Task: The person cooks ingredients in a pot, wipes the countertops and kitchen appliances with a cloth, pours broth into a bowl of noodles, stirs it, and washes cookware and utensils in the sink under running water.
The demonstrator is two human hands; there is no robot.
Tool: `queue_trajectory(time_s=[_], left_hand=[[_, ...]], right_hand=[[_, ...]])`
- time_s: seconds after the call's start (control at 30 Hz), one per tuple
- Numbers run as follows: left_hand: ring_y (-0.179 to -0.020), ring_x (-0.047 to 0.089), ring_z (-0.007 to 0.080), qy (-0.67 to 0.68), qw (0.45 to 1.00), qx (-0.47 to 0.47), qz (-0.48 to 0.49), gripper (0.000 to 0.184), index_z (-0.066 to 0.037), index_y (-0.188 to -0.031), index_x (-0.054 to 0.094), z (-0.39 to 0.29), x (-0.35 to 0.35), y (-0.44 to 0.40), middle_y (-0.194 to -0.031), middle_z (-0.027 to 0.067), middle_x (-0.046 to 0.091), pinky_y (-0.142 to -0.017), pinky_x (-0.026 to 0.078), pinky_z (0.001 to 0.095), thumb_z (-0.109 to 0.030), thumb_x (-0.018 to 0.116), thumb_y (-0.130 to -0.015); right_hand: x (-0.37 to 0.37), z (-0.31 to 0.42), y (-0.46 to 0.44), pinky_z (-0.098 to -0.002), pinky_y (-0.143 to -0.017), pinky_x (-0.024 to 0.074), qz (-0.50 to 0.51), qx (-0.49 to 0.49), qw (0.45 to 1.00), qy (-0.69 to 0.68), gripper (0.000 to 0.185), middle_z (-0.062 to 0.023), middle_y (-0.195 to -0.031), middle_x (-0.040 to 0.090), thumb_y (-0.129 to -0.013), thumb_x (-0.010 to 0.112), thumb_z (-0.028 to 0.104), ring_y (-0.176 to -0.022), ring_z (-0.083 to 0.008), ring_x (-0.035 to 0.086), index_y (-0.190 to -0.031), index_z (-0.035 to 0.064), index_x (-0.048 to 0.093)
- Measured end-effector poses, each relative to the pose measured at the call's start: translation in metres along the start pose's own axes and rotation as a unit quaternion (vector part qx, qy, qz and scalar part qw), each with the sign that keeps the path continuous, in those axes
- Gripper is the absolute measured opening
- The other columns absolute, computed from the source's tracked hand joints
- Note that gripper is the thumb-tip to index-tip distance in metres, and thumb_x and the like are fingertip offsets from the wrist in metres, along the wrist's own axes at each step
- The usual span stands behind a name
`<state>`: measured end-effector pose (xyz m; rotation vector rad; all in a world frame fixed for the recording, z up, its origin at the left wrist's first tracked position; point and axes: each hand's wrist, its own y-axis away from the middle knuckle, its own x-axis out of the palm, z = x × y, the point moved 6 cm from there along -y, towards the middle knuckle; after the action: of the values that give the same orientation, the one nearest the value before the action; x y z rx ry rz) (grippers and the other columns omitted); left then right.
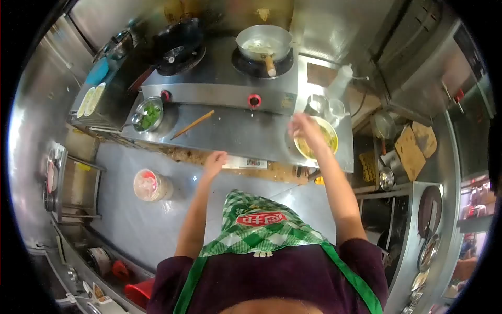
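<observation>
My right hand is over the left part of a yellow-rimmed bowl with yellowish-green food in it. Its fingers are smeared by motion, so whether they hold anything is unclear. At the counter's front edge, my left hand has its fingers loosely extended, with nothing visible in them. A pair of wooden chopsticks lies slantwise on the steel counter. Farther left, a metal bowl contains chopped greens and a spoon. A pan with a wooden handle sits on the right burner, holding some clear liquid.
A dark wok with a ladle in it occupies the left burner. Squeeze bottle and small containers stand behind the yellow-rimmed bowl. A white bucket is on the floor at left. Shelves with boards line the right side.
</observation>
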<state>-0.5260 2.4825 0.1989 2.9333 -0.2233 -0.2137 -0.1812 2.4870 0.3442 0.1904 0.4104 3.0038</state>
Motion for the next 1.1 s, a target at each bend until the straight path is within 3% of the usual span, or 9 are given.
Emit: queue_trajectory(time_s=[0.03, 0.17, 0.4, 0.5, 0.57, 0.67, 0.77, 0.97, 1.1], left_hand=[[-0.068, 0.056, 0.0124, 0.011, 1.000, 0.004, -0.023, 0.025, 0.001, -0.096, 0.057, -0.002, -0.012, -0.021, -0.081, 0.0084, 0.062, -0.063, 0.046, 0.0244, -0.020, 0.054, -0.083], [-0.068, 0.057, 0.0124, 0.011, 0.999, -0.041, -0.002, 0.030, 0.002, -0.096, 0.057, -0.026, -0.020, -0.098, -0.080, 0.0087, 0.062, -0.064, 0.046, 0.0255, -0.025, 0.051, -0.084], [-0.070, 0.058, 0.0136, -0.043, 0.987, -0.043, 0.148, 0.028, -0.001, -0.095, 0.056, -0.048, -0.005, -0.177, -0.080, 0.0079, 0.061, -0.065, 0.045, 0.0262, -0.027, 0.052, -0.084], [-0.070, 0.058, 0.0139, -0.064, 0.992, 0.020, 0.104, 0.025, -0.002, -0.096, 0.055, -0.038, -0.035, -0.193, -0.082, 0.0097, 0.061, -0.065, 0.045, 0.0267, -0.024, 0.053, -0.084], [-0.069, 0.058, 0.0184, -0.175, 0.983, 0.046, 0.013, 0.020, -0.004, -0.096, 0.055, -0.047, -0.064, -0.194, -0.083, 0.0114, 0.060, -0.062, 0.045, 0.0296, -0.019, 0.054, -0.083], [-0.076, 0.056, 0.0260, -0.366, 0.923, 0.076, -0.088, 0.022, -0.005, -0.099, 0.053, -0.040, -0.098, -0.198, -0.086, 0.0127, 0.056, -0.066, 0.044, 0.0360, -0.015, 0.056, -0.079], [-0.085, 0.051, 0.0316, -0.476, 0.843, 0.199, -0.151, 0.029, -0.008, -0.101, 0.051, -0.055, -0.108, -0.189, -0.090, 0.0122, 0.053, -0.071, 0.042, 0.0425, -0.013, 0.058, -0.073], [-0.090, 0.048, 0.0301, -0.543, 0.835, 0.059, -0.061, 0.030, -0.010, -0.098, 0.051, -0.024, -0.113, -0.189, -0.093, 0.0111, 0.052, -0.075, 0.041, 0.0425, -0.012, 0.057, -0.069], [-0.089, 0.048, 0.0290, -0.576, 0.813, 0.063, -0.051, 0.026, -0.010, -0.094, 0.053, -0.015, -0.118, -0.191, -0.092, 0.0092, 0.053, -0.075, 0.041, 0.0411, -0.010, 0.055, -0.068]], right_hand=[[0.012, 0.025, -0.036, -0.0323, -0.053, 0.0482, -0.017, 0.002, 1.000, -0.008, 0.046, -0.0131, -0.084, 0.059, -0.081, 0.053, 0.043, -0.064, -0.0197, 0.058, -0.098, 0.0012, 0.050], [0.051, 0.075, -0.144, -0.0348, -0.048, 0.0466, -0.053, 0.055, 0.997, -0.029, 0.045, -0.0087, -0.070, 0.052, -0.079, 0.056, 0.042, -0.059, -0.0199, 0.055, -0.096, 0.0007, 0.048], [0.074, 0.076, -0.216, -0.0274, -0.039, 0.0376, 0.043, 0.052, 0.996, -0.066, 0.024, -0.0050, -0.064, 0.047, -0.077, 0.056, 0.014, -0.045, -0.0150, 0.045, -0.095, 0.0005, 0.046], [0.069, 0.080, -0.205, -0.0248, -0.036, 0.0351, 0.017, 0.062, 0.986, -0.155, 0.019, -0.0044, -0.063, 0.047, -0.076, 0.053, 0.007, -0.042, -0.0130, 0.044, -0.091, 0.0011, 0.045], [0.081, 0.076, -0.203, -0.0245, -0.036, 0.0365, 0.015, 0.052, 0.986, -0.159, 0.018, -0.0048, -0.063, 0.047, -0.076, 0.053, 0.005, -0.042, -0.0128, 0.045, -0.090, 0.0005, 0.043], [0.074, 0.080, -0.203, -0.0232, -0.035, 0.0338, 0.033, 0.072, 0.981, -0.180, 0.025, -0.0044, -0.064, 0.046, -0.076, 0.052, 0.006, -0.042, -0.0112, 0.043, -0.098, -0.0005, 0.044], [0.077, 0.081, -0.204, -0.0225, -0.034, 0.0330, 0.018, 0.077, 0.981, -0.175, 0.025, -0.0044, -0.063, 0.046, -0.076, 0.052, 0.007, -0.042, -0.0114, 0.043, -0.098, -0.0006, 0.044], [0.079, 0.074, -0.208, -0.0252, -0.034, 0.0342, 0.013, 0.056, 0.981, -0.183, 0.024, -0.0048, -0.061, 0.047, -0.076, 0.055, 0.006, -0.041, -0.0135, 0.045, -0.096, -0.0001, 0.043], [0.089, 0.075, -0.210, -0.0255, -0.034, 0.0340, -0.016, 0.071, 0.984, -0.163, 0.024, -0.0042, -0.061, 0.046, -0.077, 0.054, 0.007, -0.041, -0.0133, 0.045, -0.096, 0.0006, 0.042]])
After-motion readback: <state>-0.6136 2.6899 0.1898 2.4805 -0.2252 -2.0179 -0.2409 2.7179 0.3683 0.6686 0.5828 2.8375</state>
